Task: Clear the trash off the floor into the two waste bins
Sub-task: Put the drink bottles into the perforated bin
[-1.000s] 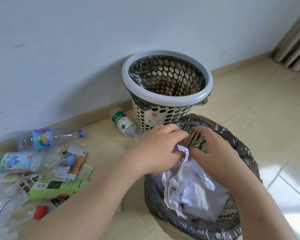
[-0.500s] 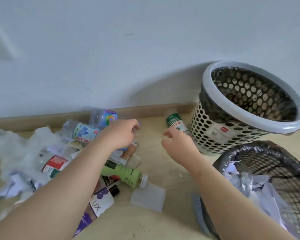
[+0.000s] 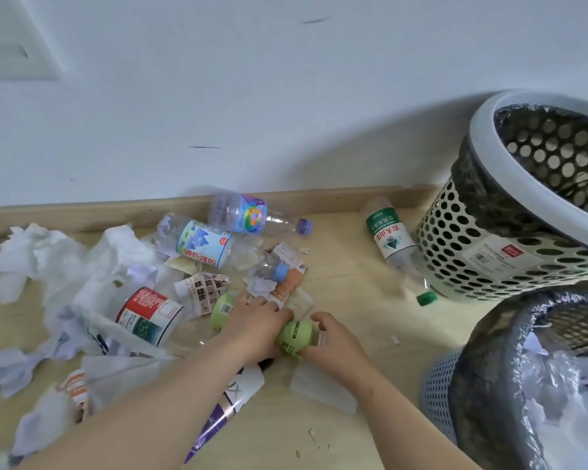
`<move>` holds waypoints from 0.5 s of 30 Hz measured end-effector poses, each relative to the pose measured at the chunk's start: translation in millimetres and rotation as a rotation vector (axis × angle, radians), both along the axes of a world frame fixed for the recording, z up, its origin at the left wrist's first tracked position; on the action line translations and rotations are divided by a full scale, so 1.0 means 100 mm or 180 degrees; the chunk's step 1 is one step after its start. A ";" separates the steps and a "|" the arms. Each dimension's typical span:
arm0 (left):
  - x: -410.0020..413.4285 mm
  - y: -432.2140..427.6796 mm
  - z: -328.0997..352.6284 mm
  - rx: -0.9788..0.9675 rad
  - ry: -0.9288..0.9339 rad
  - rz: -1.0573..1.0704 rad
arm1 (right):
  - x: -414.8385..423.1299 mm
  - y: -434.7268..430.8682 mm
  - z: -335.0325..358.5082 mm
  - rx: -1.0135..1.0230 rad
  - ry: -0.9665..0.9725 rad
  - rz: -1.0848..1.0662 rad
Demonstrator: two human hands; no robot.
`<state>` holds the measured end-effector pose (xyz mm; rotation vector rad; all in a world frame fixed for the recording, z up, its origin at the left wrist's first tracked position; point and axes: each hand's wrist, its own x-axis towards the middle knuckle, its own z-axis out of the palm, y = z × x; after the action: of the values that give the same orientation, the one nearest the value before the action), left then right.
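Having left the paper-filled grey bin (image 3: pixel 482 337), the left hand (image 3: pixel 252 322) and right hand (image 3: pixel 335 339) now both grasp the green bottle (image 3: pixel 294 334) on the floor (image 3: pixel 353 435), starting bottle clearance.

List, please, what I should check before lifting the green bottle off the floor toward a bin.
1. Left hand grips the green bottle: ok.
2. Right hand holds one end of it: ok.
3. Cap screwed on: cannot tell, hidden under the right hand.
4. Bottle free of paper scraps: not ok, scraps lie against it.
5. White bin lined and open: ok.
6. Room in the dark bin: cannot tell; crumpled paper shows inside.
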<state>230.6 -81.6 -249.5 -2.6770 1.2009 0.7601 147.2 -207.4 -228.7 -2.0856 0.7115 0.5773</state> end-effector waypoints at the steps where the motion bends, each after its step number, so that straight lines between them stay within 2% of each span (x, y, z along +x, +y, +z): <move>1: 0.00 -0.01 -0.01 -0.0069 0.0005 0.0023 | -0.02 -0.01 -0.02 0.0159 -0.0090 -0.0081; 6: 0.05 -0.04 0.12 -0.0873 0.0451 0.0509 | 0.01 -0.17 0.12 0.1135 -0.0450 -0.1392; 8: 0.10 -0.09 0.23 -0.1056 0.0572 0.0633 | 0.06 -0.20 0.19 0.1165 -0.0692 -0.1539; 12: 0.29 -0.15 0.44 -0.0995 0.0409 0.0572 | 0.15 -0.21 0.29 0.1037 -0.1099 -0.1794; 15: 0.47 -0.12 0.44 -0.1174 0.0153 0.1009 | 0.19 -0.25 0.32 0.0993 -0.1130 -0.2257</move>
<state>277.6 -93.4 -205.5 -3.2246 1.0231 0.7009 166.7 -232.0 -196.4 -1.4536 0.9996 -0.0792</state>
